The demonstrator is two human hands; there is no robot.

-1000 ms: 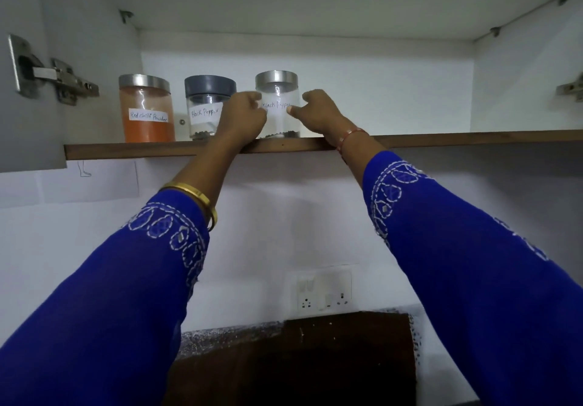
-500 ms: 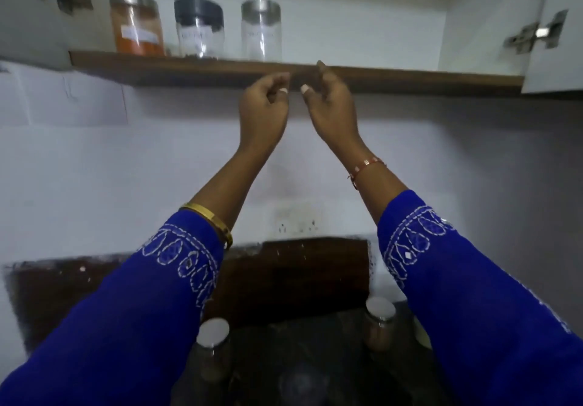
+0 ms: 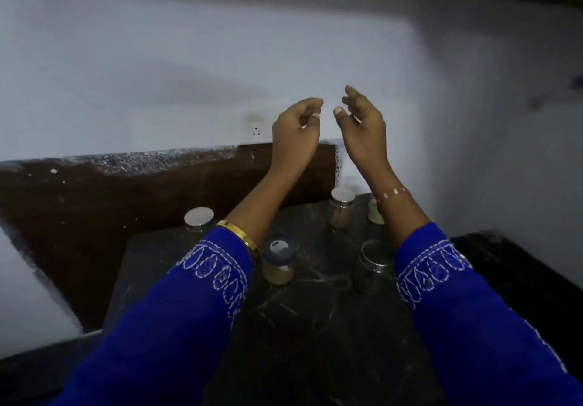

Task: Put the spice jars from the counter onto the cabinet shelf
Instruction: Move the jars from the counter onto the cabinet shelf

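Five spice jars stand upright on the dark marbled counter (image 3: 315,326), none on a shelf. Landmark: the dark-lidded jar (image 3: 279,260), holding tan powder, near the counter's middle. Behind and to its left stands a silver-lidded jar (image 3: 199,219); its body is mostly hidden by the left sleeve (image 3: 189,304). Behind and to its right stands a second silver-lidded jar (image 3: 341,208) with brownish contents. Just right of that one, a pale jar (image 3: 374,214) is half covered by the right forearm. Directly right of the landmark, a dark jar with a metal rim (image 3: 372,262) is partly cut off by the right sleeve (image 3: 473,311); its contents are hard to make out.

The left hand (image 3: 295,137) and right hand (image 3: 362,134) hang in the air above and behind the landmark, close together, fingers loosely curled and holding nothing.

Behind the counter runs a brown backsplash (image 3: 110,197); above it, a pale wall (image 3: 157,74). The frame is dim and blurred.
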